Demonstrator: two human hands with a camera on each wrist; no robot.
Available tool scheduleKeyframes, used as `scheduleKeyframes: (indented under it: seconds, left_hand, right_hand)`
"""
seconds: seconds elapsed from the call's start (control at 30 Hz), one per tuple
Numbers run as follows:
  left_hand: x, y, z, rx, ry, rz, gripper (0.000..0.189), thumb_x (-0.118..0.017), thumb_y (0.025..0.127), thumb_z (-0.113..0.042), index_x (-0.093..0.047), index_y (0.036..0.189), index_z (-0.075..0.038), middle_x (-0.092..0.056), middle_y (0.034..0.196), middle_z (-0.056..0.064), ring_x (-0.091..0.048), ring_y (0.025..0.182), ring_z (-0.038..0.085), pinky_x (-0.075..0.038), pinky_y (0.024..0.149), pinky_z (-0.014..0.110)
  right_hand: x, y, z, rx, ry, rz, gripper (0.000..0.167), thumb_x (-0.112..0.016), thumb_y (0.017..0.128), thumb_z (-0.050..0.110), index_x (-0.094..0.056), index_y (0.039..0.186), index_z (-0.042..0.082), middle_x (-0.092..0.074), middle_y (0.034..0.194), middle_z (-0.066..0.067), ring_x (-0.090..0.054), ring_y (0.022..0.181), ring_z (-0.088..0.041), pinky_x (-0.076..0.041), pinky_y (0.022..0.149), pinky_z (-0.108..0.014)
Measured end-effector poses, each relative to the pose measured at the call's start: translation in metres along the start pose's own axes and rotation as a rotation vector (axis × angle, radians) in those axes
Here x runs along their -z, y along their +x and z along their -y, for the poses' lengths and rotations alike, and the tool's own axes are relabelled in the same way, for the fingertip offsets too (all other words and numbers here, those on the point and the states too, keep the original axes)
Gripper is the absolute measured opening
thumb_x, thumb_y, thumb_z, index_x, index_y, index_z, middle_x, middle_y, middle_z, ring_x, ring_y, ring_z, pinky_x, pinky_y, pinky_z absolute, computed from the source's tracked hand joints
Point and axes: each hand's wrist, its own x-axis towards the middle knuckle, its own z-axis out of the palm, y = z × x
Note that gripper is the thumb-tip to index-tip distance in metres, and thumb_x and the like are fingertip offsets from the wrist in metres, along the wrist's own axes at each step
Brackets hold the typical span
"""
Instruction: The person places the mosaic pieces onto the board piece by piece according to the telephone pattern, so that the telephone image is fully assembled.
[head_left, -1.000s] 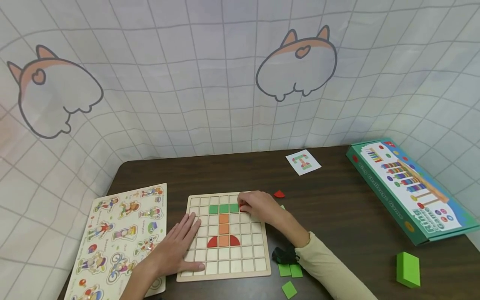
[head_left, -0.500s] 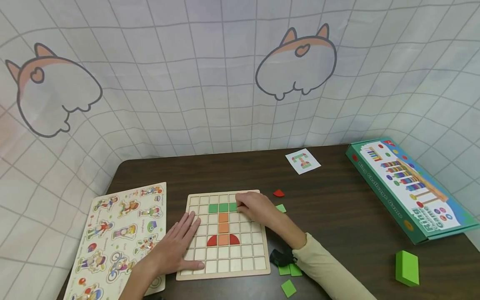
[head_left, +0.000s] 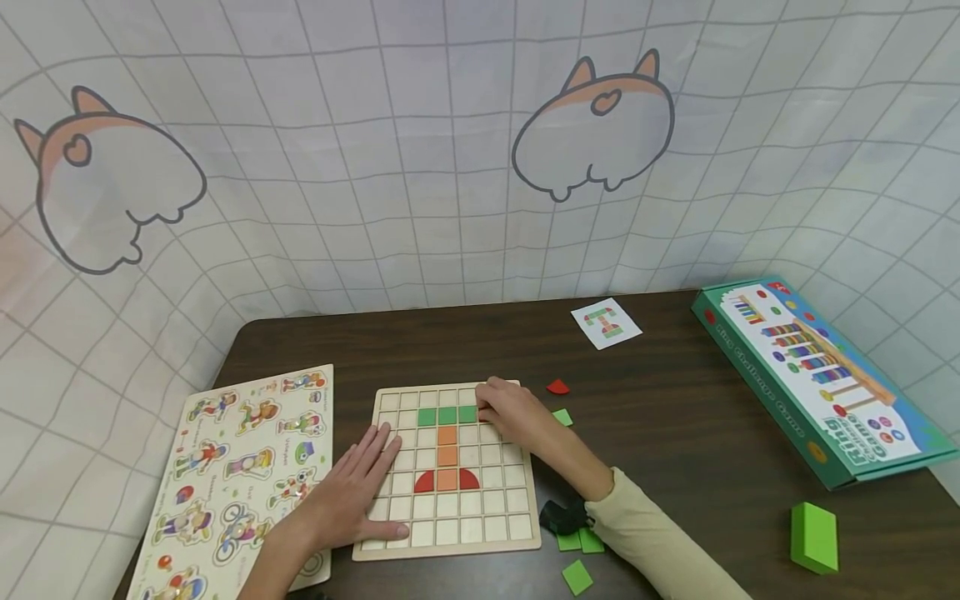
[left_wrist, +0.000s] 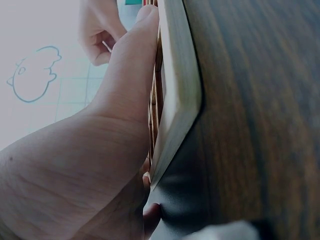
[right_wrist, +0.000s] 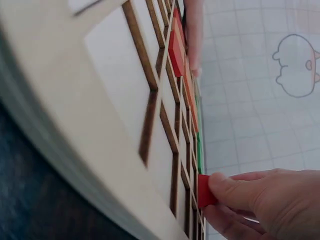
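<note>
- We see the left hand [head_left: 352, 487] laid on the left side of the gridded board [head_left: 470, 531], its fingers extended, pointing away from the person, and its thumb stretched out to the right near the near edge.
- That left grip is wide and pinches nothing; the left wrist view shows the thumb running along the board's edge.
- We see the right hand [head_left: 516, 410] reaching in from the right, forearm slanting across the board's right edge, a pale sleeve [head_left: 652, 525] pushed back behind the wrist.
- Its fingers are curled and the right grip is narrow, thumb and fingers pinching a red piece [right_wrist: 204, 191].
- We find that red piece at the grid's surface, just right of the row of green squares [head_left: 447, 416]; we cannot tell whether it sits fully in its cell.
- Below the middle green square, we see a column of orange squares [head_left: 447, 456], with red quarter-rounds [head_left: 468, 479] on both sides of the lowest one.
- Near the right hand, a loose red piece [head_left: 557, 387] lies on the desk [head_left: 420, 350], with the pattern card [head_left: 606, 323] farther back.
- Loose green tiles [head_left: 577, 577] lie beside the right forearm.
</note>
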Motion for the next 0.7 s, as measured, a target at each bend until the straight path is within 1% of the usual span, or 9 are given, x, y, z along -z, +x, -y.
scheduleKeyframes:
  seconds: [0.1, 0.23, 0.37, 0.43, 0.5, 0.6, 0.7]
  left_hand:
    - [0.000, 0.000, 0.000, -0.003, 0.000, -0.001, 0.111, -0.057, 0.076, -0.078, -0.025, 0.153, -0.004, -0.021, 0.161, 0.021, -0.022, 0.147, 0.042, -0.033, 0.113, 0.057]
    - [-0.001, 0.000, 0.001, -0.003, 0.000, -0.006, 0.111, -0.057, 0.076, -0.077, -0.025, 0.153, -0.004, -0.021, 0.161, 0.021, -0.022, 0.147, 0.042, -0.033, 0.112, 0.057]
    - [-0.001, 0.000, 0.002, -0.002, -0.009, -0.010, 0.111, -0.057, 0.076, -0.077, -0.025, 0.153, -0.004, -0.020, 0.161, 0.021, -0.022, 0.147, 0.042, -0.033, 0.112, 0.058]
    - [-0.001, 0.000, 0.002, -0.003, -0.018, -0.007, 0.111, -0.058, 0.077, -0.076, -0.024, 0.154, -0.004, -0.019, 0.161, 0.020, -0.021, 0.147, 0.042, -0.033, 0.113, 0.058]
    - [-0.001, 0.000, 0.002, -0.005, -0.022, -0.004, 0.110, -0.058, 0.077, -0.076, -0.024, 0.153, -0.004, -0.019, 0.161, 0.021, -0.021, 0.147, 0.042, -0.033, 0.113, 0.059]
    - [-0.001, -0.001, 0.002, -0.004, -0.027, 0.005, 0.111, -0.058, 0.077, -0.075, -0.024, 0.154, -0.004, -0.018, 0.161, 0.021, -0.020, 0.147, 0.043, -0.032, 0.113, 0.058]
    - [-0.001, 0.000, 0.002, -0.001, -0.026, 0.008, 0.111, -0.058, 0.077, -0.076, -0.023, 0.154, -0.004, -0.018, 0.161, 0.021, -0.020, 0.148, 0.042, -0.031, 0.114, 0.058]
  right_hand:
    - [0.000, 0.000, -0.001, 0.019, -0.034, 0.001, 0.010, -0.068, 0.089, 0.012, -0.059, 0.085, 0.011, -0.055, 0.086, -0.001, -0.048, 0.072, -0.011, -0.042, 0.063, -0.022]
    - [0.001, 0.000, -0.002, 0.017, -0.098, -0.005, 0.001, -0.069, 0.088, 0.010, -0.070, 0.087, 0.011, -0.055, 0.092, -0.004, -0.052, 0.079, -0.015, -0.047, 0.067, -0.026]
    - [0.000, 0.001, -0.002, 0.024, -0.166, 0.014, 0.007, -0.069, 0.089, 0.012, -0.076, 0.087, 0.011, -0.059, 0.089, -0.004, -0.053, 0.081, -0.016, -0.049, 0.068, -0.026]
    - [0.002, 0.000, -0.002, 0.031, -0.164, 0.034, 0.009, -0.068, 0.089, 0.012, -0.077, 0.089, 0.011, -0.063, 0.088, -0.003, -0.056, 0.080, -0.017, -0.051, 0.068, -0.026]
    - [0.008, -0.001, -0.004, 0.016, -0.126, 0.052, 0.011, -0.067, 0.090, 0.013, -0.077, 0.095, 0.009, -0.066, 0.091, -0.004, -0.060, 0.083, -0.017, -0.052, 0.070, -0.027]
    - [0.024, -0.004, -0.012, -0.043, -0.066, 0.061, 0.018, -0.066, 0.091, 0.016, -0.075, 0.105, 0.007, -0.069, 0.100, -0.006, -0.063, 0.090, -0.020, -0.054, 0.076, -0.033]
    - [0.043, -0.011, -0.028, -0.091, -0.055, 0.056, 0.024, -0.067, 0.091, 0.018, -0.072, 0.112, 0.006, -0.067, 0.109, -0.009, -0.064, 0.099, -0.024, -0.055, 0.083, -0.039]
